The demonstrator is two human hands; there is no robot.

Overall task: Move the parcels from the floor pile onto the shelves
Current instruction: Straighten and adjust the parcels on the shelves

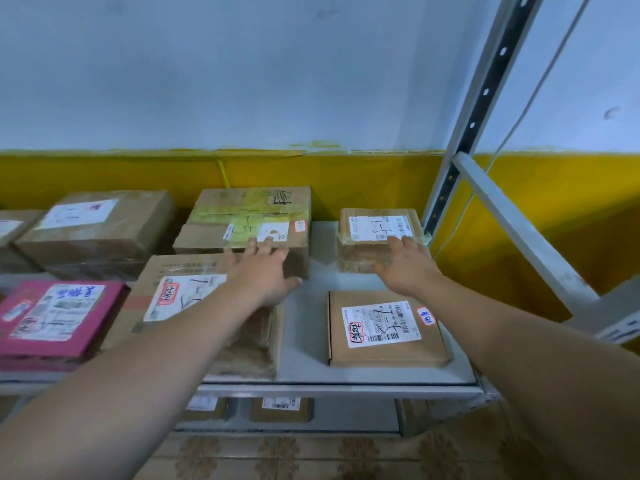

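Parcels inspected on grey shelf (311,344); the floor pile is not in view. Landmark: flat carton (386,329) at the shelf's front.

Small parcel (379,237), wrapped in clear tape, stands directly behind the flat carton, apart from it. Right hand (405,268) lies on its near top edge, fingers spread and nearly straight, clasping nothing.

Taped box (249,218) stands behind and to the left of the flat carton. Left hand (265,275) rests on its near corner, fingers extended over the top and thumb against the side, with no closed grip.

Assessment: the small parcel is likely light, rigid cardboard, and its tape film is likely slippery. Recommend holding it by opposite side walls, not the top. The taped box looks bulkier; two hands under the bottom edges advised.
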